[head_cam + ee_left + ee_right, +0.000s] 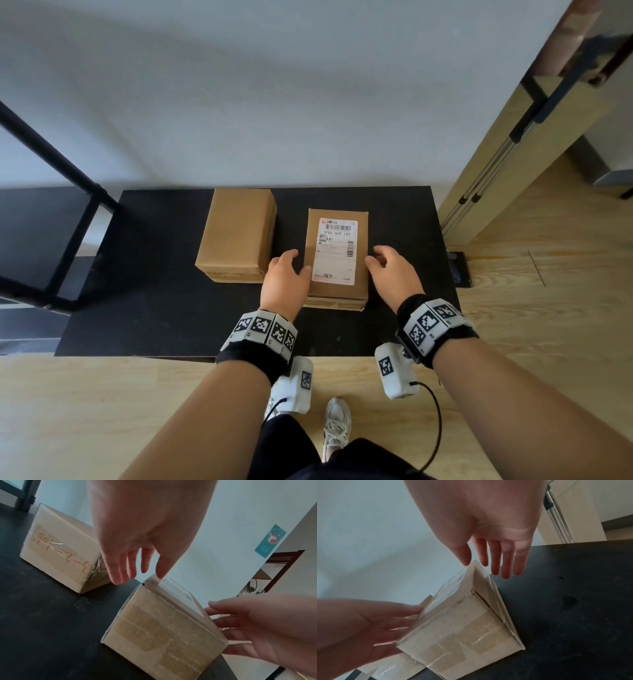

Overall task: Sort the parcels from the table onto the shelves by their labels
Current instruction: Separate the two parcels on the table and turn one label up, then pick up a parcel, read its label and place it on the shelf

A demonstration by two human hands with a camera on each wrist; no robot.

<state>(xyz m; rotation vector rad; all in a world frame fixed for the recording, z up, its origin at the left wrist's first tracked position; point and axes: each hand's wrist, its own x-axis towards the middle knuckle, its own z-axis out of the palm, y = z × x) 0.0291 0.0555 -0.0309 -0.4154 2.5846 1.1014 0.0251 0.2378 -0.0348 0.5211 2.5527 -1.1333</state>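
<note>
Two brown cardboard parcels lie on the black table (154,274). The right parcel (337,270) carries a white shipping label (337,251) on top. My left hand (286,275) is at this parcel's left side with straight fingers, the thumb touching the top edge. My right hand (390,270) is at its right side, fingers also extended. In the left wrist view the left hand (130,561) hangs over the parcel (159,628); in the right wrist view the right hand (496,555) hovers by the parcel (462,628). The plain parcel (236,233) bears red handwriting on its end (58,545).
A black metal shelf frame (51,164) stands at the left of the table. A light wooden panel with a metal rail (513,154) rises at the right. A white wall is behind the table, and wooden floor (102,411) lies in front.
</note>
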